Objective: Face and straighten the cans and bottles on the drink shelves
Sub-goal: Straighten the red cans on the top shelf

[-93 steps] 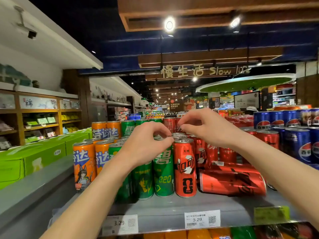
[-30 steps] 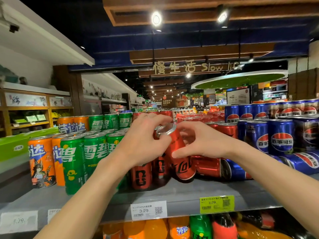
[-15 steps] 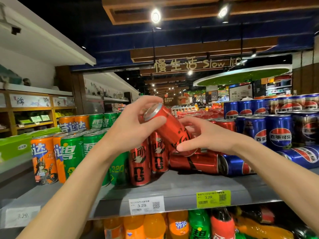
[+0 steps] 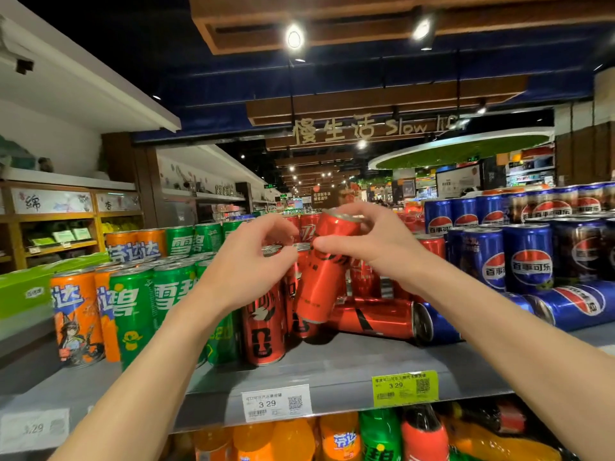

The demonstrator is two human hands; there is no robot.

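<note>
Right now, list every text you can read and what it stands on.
"慢生活 Slow" on the hanging sign
"3 29" on the white price tag
"3 29" on the yellow price tag
"雪碧" on a green can
"百事可乐" on a blue can
Small print on the tags: unreadable.

Two bare forearms come into view from the lower corners, both uncovered from the frame edge to the wrist, with no sleeve, cuff or glove showing. The left hand [image 4: 248,261] and the right hand [image 4: 372,242] are also bare. The fingers [image 4: 347,207] are slim, with short, plain, unpainted nails. The forearms are smooth and slender, and widen toward the frame edge under the wide-angle lens. Nothing of the person's clothing appears in the view.
</note>
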